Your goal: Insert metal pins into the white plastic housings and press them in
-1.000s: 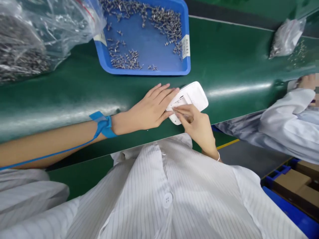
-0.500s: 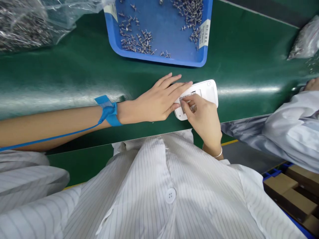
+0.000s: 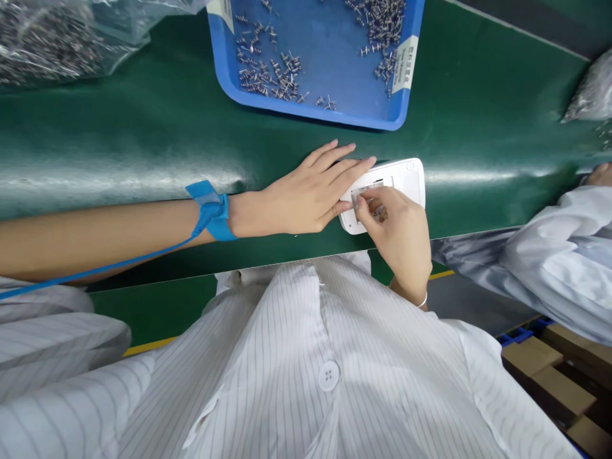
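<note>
A white, rounded plastic case point(image 3: 404, 181) lies beneath the right hand point(image 3: 399, 226), fingertips together, grip hidden. The left hand point(image 3: 306, 194), fingers apart, touches its edge.

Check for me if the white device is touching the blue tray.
Apart. The head view shows it: a strip of green work surface lies between the white device and the near rim of the blue tray.

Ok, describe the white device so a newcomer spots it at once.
On the green table, find the tray. Just below it in view, at the left hand and right hand, lies the device. Its white body sets it apart from the blue tray.
</note>
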A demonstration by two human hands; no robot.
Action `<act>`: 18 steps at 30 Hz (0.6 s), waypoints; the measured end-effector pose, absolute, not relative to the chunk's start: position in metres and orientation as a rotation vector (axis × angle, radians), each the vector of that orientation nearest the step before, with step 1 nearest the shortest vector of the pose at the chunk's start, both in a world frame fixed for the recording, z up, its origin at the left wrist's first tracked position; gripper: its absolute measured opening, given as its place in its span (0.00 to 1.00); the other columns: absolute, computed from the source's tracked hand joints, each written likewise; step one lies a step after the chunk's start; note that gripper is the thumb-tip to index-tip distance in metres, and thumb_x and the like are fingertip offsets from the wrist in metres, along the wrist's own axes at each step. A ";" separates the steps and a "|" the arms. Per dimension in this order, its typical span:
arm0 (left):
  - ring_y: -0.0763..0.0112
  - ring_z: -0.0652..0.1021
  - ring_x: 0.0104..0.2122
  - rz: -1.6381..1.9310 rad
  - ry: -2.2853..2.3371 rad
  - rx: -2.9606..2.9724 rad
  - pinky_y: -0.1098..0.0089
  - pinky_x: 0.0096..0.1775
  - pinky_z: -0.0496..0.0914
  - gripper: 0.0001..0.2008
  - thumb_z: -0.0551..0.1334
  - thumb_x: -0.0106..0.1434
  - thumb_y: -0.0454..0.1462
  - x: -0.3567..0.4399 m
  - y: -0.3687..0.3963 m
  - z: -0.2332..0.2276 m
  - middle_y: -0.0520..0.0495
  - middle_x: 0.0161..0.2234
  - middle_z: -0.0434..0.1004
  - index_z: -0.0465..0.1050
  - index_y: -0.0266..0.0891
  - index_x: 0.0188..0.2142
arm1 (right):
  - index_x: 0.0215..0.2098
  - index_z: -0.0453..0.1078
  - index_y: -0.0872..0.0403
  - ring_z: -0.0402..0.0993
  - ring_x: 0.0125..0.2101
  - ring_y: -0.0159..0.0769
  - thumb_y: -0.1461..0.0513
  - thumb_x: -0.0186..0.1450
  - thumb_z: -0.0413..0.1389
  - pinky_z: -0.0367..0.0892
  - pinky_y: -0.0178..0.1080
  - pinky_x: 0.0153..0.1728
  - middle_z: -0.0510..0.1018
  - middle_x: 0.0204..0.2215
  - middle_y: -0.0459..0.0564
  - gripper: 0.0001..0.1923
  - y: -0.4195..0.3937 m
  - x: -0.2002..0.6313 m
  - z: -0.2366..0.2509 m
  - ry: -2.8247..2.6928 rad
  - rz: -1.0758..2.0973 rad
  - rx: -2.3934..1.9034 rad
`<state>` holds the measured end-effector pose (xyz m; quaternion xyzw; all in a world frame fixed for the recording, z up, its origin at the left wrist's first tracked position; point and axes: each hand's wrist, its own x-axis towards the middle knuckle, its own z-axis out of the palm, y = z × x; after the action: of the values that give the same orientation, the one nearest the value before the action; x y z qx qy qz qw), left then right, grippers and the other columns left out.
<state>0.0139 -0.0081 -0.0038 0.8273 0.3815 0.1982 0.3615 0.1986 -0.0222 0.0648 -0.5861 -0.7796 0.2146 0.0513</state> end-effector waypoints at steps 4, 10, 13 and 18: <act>0.48 0.49 0.71 0.547 0.965 2.091 0.41 0.69 0.41 0.33 0.49 0.72 0.46 0.014 -0.009 -0.003 0.43 0.71 0.51 0.46 0.36 0.71 | 0.36 0.74 0.53 0.70 0.26 0.31 0.57 0.70 0.53 0.64 0.37 0.30 0.79 0.30 0.46 0.11 -0.022 0.201 0.064 -2.392 0.616 -1.767; 0.47 0.49 0.71 0.512 0.996 2.036 0.39 0.68 0.42 0.33 0.50 0.71 0.49 0.015 -0.008 -0.002 0.43 0.70 0.53 0.48 0.39 0.71 | 0.36 0.74 0.52 0.69 0.25 0.31 0.55 0.72 0.50 0.62 0.37 0.28 0.77 0.27 0.46 0.15 -0.023 0.199 0.061 -2.390 0.530 -1.765; 0.45 0.50 0.71 0.521 0.990 2.025 0.38 0.68 0.42 0.34 0.51 0.71 0.49 0.015 -0.008 -0.003 0.42 0.70 0.54 0.49 0.38 0.71 | 0.38 0.75 0.52 0.70 0.26 0.31 0.54 0.73 0.50 0.61 0.37 0.28 0.77 0.28 0.46 0.15 -0.026 0.199 0.059 -2.405 0.478 -1.775; 0.45 0.51 0.70 0.577 0.965 2.052 0.40 0.68 0.43 0.32 0.50 0.72 0.48 0.015 -0.008 -0.003 0.42 0.69 0.55 0.50 0.38 0.71 | 0.42 0.76 0.51 0.73 0.28 0.32 0.54 0.73 0.50 0.59 0.36 0.26 0.79 0.29 0.47 0.14 -0.031 0.198 0.055 -2.403 0.397 -1.752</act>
<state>0.0145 -0.0085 -0.0030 0.8075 0.3798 0.2272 0.3899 0.1979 -0.0308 0.0546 -0.5824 -0.7990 0.1321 0.0708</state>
